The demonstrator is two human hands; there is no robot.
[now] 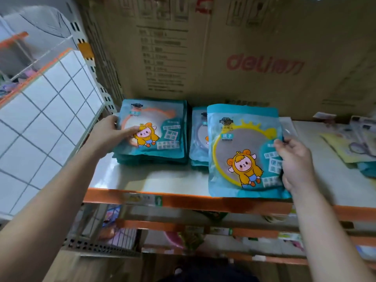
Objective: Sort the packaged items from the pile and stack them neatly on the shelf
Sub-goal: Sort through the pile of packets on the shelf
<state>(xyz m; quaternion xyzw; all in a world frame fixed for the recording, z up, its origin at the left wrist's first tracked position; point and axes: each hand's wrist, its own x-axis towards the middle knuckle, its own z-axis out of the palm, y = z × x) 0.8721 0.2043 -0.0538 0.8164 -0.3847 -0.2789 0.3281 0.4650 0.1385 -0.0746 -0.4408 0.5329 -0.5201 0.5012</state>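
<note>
The right grip (293,161) pinches the right edge of a yellow-rimmed mirror packet (242,155) at the shelf (142,180) front. The left grip (113,134) clasps a packet stack (156,139) by its left edge, thumb on top. Between the grips sits a second stack (198,143).

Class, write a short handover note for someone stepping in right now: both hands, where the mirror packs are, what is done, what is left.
Left hand holds the left edge of the left stack, which has an orange-rimmed pack on top.
Right hand grips the yellow-rimmed pack by its right edge, over the front of the shelf, partly covering the middle stack.
Done: two stacks stand side by side on the shelf.
Left: place the yellow-rimmed pack, then sort the loose pile at far right.
</note>
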